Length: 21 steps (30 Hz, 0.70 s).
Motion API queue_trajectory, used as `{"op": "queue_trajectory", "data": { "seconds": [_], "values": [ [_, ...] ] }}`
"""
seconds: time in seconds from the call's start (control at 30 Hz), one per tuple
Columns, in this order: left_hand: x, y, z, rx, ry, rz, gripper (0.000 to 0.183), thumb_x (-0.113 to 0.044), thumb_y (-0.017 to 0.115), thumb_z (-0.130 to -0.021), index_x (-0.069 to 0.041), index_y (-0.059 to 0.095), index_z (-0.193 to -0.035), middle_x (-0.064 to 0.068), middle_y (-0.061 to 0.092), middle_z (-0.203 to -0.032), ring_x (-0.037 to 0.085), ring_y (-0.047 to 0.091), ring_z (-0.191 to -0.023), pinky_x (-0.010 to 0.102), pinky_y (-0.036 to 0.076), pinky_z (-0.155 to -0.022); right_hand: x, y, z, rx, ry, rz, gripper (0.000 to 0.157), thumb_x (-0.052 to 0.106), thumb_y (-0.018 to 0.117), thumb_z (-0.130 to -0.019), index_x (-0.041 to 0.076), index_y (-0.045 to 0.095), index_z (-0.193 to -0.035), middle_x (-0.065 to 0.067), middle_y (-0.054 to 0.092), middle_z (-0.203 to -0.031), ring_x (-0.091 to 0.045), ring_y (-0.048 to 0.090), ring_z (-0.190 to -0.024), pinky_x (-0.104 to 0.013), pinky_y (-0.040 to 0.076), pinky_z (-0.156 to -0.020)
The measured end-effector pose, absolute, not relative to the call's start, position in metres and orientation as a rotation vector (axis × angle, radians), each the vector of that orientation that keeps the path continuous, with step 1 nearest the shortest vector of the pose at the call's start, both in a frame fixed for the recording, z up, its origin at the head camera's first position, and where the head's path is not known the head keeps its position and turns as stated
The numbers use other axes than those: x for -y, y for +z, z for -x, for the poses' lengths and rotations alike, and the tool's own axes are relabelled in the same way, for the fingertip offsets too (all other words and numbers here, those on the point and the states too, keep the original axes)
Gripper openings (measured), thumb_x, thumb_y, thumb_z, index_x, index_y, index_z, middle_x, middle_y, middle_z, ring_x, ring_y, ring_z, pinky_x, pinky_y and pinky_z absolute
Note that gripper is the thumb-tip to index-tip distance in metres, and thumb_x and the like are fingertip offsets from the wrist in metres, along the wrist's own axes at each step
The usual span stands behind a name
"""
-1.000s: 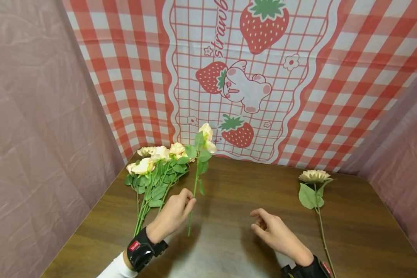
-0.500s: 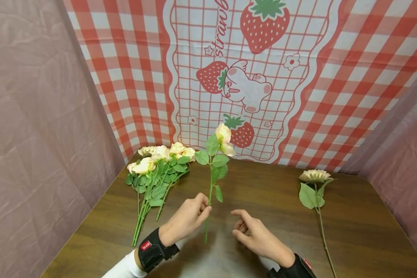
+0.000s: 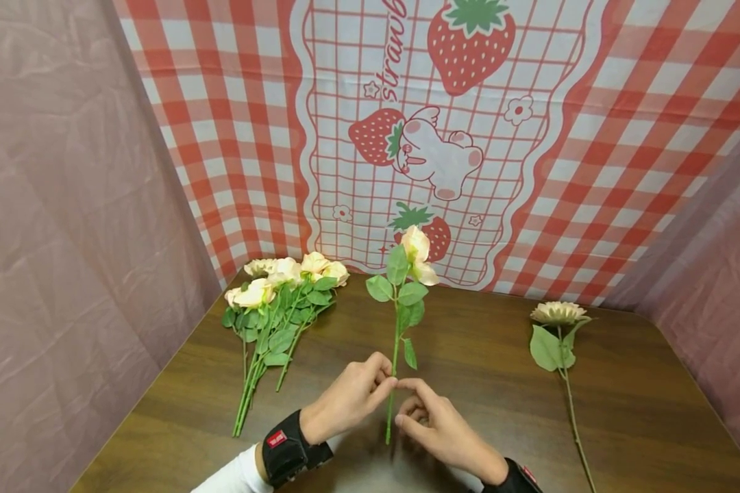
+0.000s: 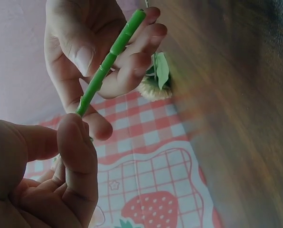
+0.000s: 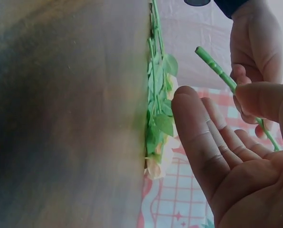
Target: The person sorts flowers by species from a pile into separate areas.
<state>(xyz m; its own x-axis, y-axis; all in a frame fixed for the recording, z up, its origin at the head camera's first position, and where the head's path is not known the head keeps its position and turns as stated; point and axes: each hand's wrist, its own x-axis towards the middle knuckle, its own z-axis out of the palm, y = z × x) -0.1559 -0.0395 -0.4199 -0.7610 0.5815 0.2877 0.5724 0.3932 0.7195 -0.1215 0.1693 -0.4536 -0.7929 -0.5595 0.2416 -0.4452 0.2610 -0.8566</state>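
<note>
My left hand point(image 3: 348, 398) pinches the green stem of a pale cream-peach rose point(image 3: 416, 245) between thumb and fingers. The rose stands nearly upright above the table, its bloom up and its lower stem point(image 4: 114, 51) sticking out below the grip. Close on the right, my right hand point(image 3: 439, 428) reaches in with fingers loosely bent and its index fingertip right at the left hand's fingertips. Seen from the right wrist, its fingers point(image 5: 203, 137) and thumb are apart, with the stem passing between them and no grip on it.
Several cream roses with green leaves point(image 3: 284, 329) lie in a bunch on the left of the brown table point(image 3: 487, 342). A single beige daisy-like flower point(image 3: 558, 313) on a long stem lies at the right. Behind hangs a red-checked strawberry cloth point(image 3: 234, 137).
My left hand has carried the rose rightward, away from the bunch, and slightly toward me. My right hand has moved left until it meets the stem area.
</note>
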Motion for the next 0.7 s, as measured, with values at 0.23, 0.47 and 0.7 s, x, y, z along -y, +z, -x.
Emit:
{"op": "queue_trajectory", "data": {
  "seconds": [0.23, 0.47, 0.7],
  "values": [
    [0.0371, -0.4228, 0.1541, -2.603, 1.343, -1.088, 0.006, -0.010, 0.056, -0.101, -0.005, 0.055, -0.100, 0.005, 0.069, -0.080, -0.004, 0.052, -0.061, 0.015, 0.044, -0.054, -0.1669, -0.4566, 0.1185, -2.353, -1.615, 0.950, 0.042, 0.007, 0.059, -0.099, 0.003, 0.041, -0.137, -0.015, 0.068, -0.085, -0.024, 0.068, -0.067, -0.027, 0.055, -0.054],
    [0.0354, -0.4232, 0.1523, -2.595, 1.335, -1.108, 0.004, -0.009, 0.057, -0.101, -0.006, 0.055, -0.099, 0.006, 0.069, -0.079, -0.004, 0.052, -0.061, 0.014, 0.044, -0.054, -0.1647, -0.4584, 0.1157, -2.367, -1.654, 0.982, 0.036, 0.005, 0.059, -0.098, 0.004, 0.045, -0.131, -0.012, 0.068, -0.083, -0.026, 0.068, -0.065, -0.028, 0.055, -0.052],
    [0.0330, -0.4244, 0.1513, -2.591, 1.327, -1.105, 0.005, -0.009, 0.057, -0.100, -0.009, 0.054, -0.097, 0.003, 0.068, -0.078, -0.002, 0.053, -0.060, 0.014, 0.044, -0.054, -0.1642, -0.4575, 0.1145, -2.366, -1.680, 0.937, 0.030, 0.005, 0.060, -0.098, 0.004, 0.049, -0.126, -0.014, 0.068, -0.080, -0.025, 0.068, -0.064, -0.031, 0.056, -0.051]
  ]
}}
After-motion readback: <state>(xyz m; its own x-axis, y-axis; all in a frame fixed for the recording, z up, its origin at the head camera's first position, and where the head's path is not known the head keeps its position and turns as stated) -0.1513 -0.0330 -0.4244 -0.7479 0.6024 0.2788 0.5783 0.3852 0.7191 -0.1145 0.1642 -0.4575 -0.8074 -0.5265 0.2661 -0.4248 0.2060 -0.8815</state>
